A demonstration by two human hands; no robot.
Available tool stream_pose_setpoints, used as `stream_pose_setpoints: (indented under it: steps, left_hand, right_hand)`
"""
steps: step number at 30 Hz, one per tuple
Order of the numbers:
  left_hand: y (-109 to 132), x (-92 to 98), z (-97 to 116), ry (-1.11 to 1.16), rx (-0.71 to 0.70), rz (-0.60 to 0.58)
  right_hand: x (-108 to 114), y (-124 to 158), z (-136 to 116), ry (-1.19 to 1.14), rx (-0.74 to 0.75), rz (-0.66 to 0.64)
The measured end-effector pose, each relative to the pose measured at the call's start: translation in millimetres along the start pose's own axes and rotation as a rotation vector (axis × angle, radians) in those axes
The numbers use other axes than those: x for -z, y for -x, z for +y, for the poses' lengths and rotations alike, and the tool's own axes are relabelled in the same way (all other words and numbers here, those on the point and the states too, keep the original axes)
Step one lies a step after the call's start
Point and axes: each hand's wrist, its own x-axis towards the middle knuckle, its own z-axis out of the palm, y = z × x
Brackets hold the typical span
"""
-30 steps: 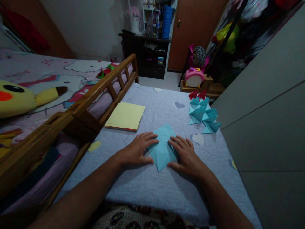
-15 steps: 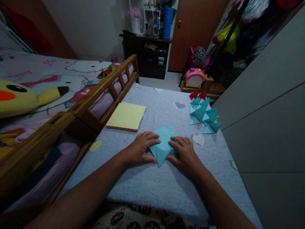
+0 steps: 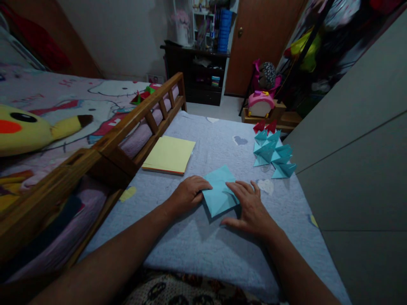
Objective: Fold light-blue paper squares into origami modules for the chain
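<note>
A light blue paper sheet (image 3: 218, 192), partly folded, lies on the pale blue mattress (image 3: 203, 250) in front of me. My left hand (image 3: 187, 193) rests at the paper's left edge with its fingers curled onto it. My right hand (image 3: 249, 207) lies flat with fingers stretched out, its fingertips pressing the paper's right side. A stack of yellow paper sheets (image 3: 169, 155) lies to the left, beyond my left hand. Several folded blue paper pieces (image 3: 272, 154), with two red ones behind them, sit at the right.
A wooden bed rail (image 3: 127, 131) runs along the left, with a yellow plush toy (image 3: 28, 129) on the bed behind it. A grey cabinet wall (image 3: 359, 140) closes off the right. A dark shelf unit (image 3: 199, 72) and a door stand at the back.
The paper's near corner has been folded up, so the blue shape is shorter now. My left fingers have curled in; my right hand has shifted slightly right and back.
</note>
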Motion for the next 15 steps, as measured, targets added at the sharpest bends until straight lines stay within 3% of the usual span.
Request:
stream_pose_setpoints:
  steps: [7, 15]
  left_hand:
    - [2.0, 0.5, 3.0, -0.111, -0.075, 0.029]
    - [3.4, 1.3, 10.1, 0.044, 0.030, 0.055]
  right_hand:
    - [-2.4, 0.3, 5.4, 0.049, -0.064, 0.127]
    - [-0.7, 1.9, 12.5, -0.043, -0.109, 0.051]
